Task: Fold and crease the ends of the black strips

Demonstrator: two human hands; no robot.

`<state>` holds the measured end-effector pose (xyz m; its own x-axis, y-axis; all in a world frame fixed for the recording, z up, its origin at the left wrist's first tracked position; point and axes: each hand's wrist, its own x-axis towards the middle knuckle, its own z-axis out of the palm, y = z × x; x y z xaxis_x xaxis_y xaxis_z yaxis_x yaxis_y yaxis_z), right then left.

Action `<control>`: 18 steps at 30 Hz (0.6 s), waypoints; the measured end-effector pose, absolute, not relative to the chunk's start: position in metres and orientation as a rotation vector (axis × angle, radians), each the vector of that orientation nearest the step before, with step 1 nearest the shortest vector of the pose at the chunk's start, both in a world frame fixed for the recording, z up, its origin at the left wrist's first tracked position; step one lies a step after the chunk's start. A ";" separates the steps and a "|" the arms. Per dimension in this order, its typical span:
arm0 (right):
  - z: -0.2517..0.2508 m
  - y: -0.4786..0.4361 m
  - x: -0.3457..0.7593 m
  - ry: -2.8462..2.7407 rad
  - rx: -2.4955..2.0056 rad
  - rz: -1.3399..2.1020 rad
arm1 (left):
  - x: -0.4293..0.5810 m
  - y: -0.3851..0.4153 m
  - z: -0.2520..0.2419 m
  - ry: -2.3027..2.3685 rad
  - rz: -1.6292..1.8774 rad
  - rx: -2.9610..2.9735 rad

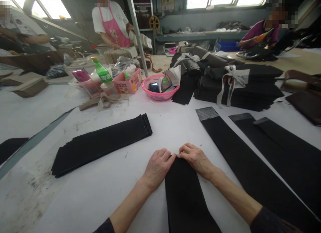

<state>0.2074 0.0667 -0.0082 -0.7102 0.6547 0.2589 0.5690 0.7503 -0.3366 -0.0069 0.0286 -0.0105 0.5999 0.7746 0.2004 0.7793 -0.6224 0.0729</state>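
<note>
A long black fabric strip (184,192) lies on the white tabletop in front of me, running off the bottom of the view. At its far end my left hand (158,166) pinches the left side of the edge between thumb and fingers. My right hand (195,159) is closed on the same edge just beside it, the fingertips of both nearly meeting. The exact fold under the fingertips is hidden. Left of my hands sits a neat stack of black strips (102,142). To the right, another long black strip (233,159) has a grey band at its far end.
More black strips (283,142) spread at the right. Behind are a tied black bundle (238,89), a pink basin (160,95), a pink box (130,82) and a green bottle (101,70). A metal post (136,32) rises behind them. Several people work at the back.
</note>
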 end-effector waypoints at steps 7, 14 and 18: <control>-0.010 0.067 0.211 -2.612 -0.922 0.294 | -0.004 0.029 -0.009 -1.323 -0.244 -2.777; -0.013 0.069 0.217 -2.611 -0.910 0.283 | -0.003 0.029 -0.010 -1.275 -0.207 -2.791; -0.013 0.068 0.219 -2.614 -0.911 0.273 | -0.003 0.030 -0.009 -1.277 -0.191 -2.798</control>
<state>0.2192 0.0678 -0.0131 -0.7283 0.6303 0.2688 0.5611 0.7737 -0.2942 -0.0027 0.0301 -0.0090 0.6492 0.7482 0.1372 0.7556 -0.6550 -0.0033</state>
